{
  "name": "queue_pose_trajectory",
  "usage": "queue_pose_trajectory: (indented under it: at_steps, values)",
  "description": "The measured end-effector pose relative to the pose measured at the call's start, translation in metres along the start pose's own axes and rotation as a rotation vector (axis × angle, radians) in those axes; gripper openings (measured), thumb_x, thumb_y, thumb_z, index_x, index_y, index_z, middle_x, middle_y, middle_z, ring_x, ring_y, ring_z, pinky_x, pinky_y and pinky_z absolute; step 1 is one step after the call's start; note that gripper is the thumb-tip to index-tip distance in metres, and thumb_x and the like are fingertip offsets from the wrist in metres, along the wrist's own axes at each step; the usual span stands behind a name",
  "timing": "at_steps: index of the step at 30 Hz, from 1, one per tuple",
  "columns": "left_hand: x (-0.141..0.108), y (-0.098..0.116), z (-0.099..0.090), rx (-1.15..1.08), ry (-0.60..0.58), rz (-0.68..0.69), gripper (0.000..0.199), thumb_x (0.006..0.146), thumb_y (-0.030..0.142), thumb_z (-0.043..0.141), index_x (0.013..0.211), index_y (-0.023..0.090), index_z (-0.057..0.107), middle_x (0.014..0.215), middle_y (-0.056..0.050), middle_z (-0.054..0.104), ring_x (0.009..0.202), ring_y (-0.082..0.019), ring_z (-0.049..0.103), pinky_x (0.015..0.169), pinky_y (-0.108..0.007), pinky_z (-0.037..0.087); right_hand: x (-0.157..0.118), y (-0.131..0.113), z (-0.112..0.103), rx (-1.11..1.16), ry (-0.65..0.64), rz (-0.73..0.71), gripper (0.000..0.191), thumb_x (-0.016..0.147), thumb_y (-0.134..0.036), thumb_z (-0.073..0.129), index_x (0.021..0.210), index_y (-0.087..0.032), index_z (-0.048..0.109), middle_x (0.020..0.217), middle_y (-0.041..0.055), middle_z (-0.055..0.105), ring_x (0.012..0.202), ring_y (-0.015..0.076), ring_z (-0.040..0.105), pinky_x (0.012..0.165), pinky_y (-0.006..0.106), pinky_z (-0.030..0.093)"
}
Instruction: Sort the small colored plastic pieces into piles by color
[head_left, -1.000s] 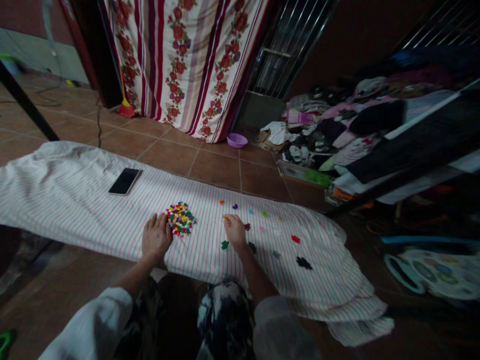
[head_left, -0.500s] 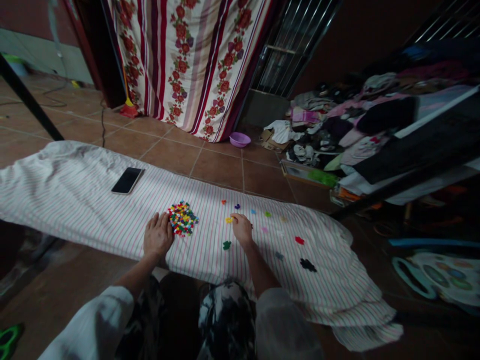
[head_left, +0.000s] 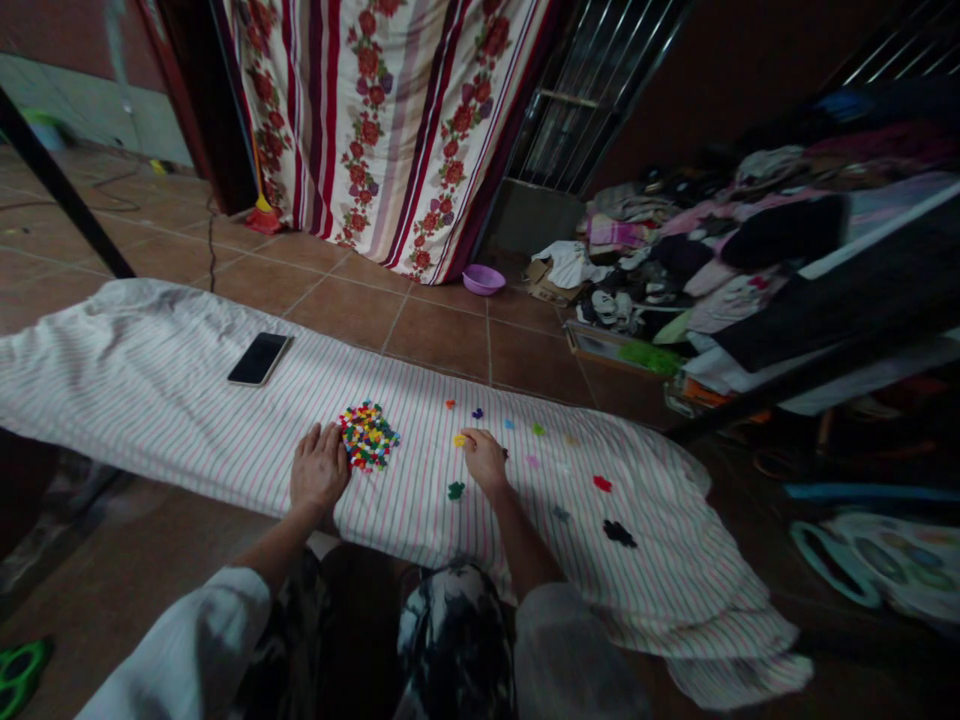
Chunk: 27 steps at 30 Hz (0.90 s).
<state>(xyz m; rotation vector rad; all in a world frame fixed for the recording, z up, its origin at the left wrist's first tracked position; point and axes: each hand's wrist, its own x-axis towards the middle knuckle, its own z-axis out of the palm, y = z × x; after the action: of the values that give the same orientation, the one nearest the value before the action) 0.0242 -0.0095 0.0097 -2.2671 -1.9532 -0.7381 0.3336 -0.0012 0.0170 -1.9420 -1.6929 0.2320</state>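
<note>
Right hand (head_left: 486, 462): centre of the frame, fingers curled, thumb and fingertips brought together at the yellow pieces (head_left: 458, 440). Whether a piece is pinched between the fingertips cannot be told at this scale.

Left hand (head_left: 320, 468): left of centre, palm down on the striped cloth (head_left: 187, 425), fingers extended and not clenched. Its fingertips are at the left edge of the mixed pile (head_left: 367, 438), which contains small red, yellow, green, white and blue pieces.

Single-colour groups are located as follows:
- Above the right hand: orange pieces (head_left: 450, 404) and dark blue pieces (head_left: 478, 413).
- Below and left of it: dark green pieces (head_left: 456, 490).
- To its right: light blue pieces (head_left: 509, 424), lime pieces (head_left: 538, 429) and pink pieces (head_left: 532, 461).
- Farther right: red pieces (head_left: 602, 483), with black pieces (head_left: 619, 533) below them.

A phone (head_left: 259, 359) lies on the cloth, above and left of the mixed pile. Beyond the cloth, a purple bowl (head_left: 484, 280) is on the tiled floor (head_left: 439, 330), upper centre. A floral curtain (head_left: 375, 130) hangs at the top; a clothes heap (head_left: 690, 250) occupies the upper right.
</note>
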Motion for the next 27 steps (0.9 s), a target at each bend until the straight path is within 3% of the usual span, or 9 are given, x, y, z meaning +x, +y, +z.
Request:
queue_pose_trajectory:
  at_steps: [11,19,27]
  values:
    - [0.001,0.001,-0.001,-0.014,-0.017,-0.013,0.048,0.090,0.031,0.029,0.124,0.008,0.053,0.129,-0.013,0.057,0.129,-0.032,0.040,0.105,-0.046,0.032,-0.001,-0.004,0.000,-0.011,-0.007,0.019,0.038,0.080,-0.008,0.039,0.099,-0.019,0.070,0.102,0.0069,0.065,0.095,0.0155,0.059,0.093,0.028,0.043]
    - [0.002,0.001,-0.001,-0.055,-0.011,-0.029,0.046,0.090,0.030,0.030,0.124,0.011,0.054,0.129,-0.012,0.058,0.130,-0.030,0.039,0.106,-0.045,0.031,0.000,-0.026,-0.003,-0.060,0.007,-0.016,0.033,0.083,-0.012,0.043,0.102,-0.019,0.069,0.102,0.0080,0.065,0.099,0.0189,0.056,0.093,0.031,0.041]
    - [0.002,0.001,0.000,-0.046,-0.014,-0.038,0.045,0.089,0.030,0.031,0.125,0.013,0.053,0.128,-0.012,0.058,0.130,-0.030,0.039,0.105,-0.045,0.032,-0.002,-0.073,0.025,0.089,-0.212,-0.205,0.026,0.086,-0.018,0.047,0.101,-0.023,0.068,0.095,0.0045,0.066,0.090,0.0156,0.058,0.085,0.027,0.043]
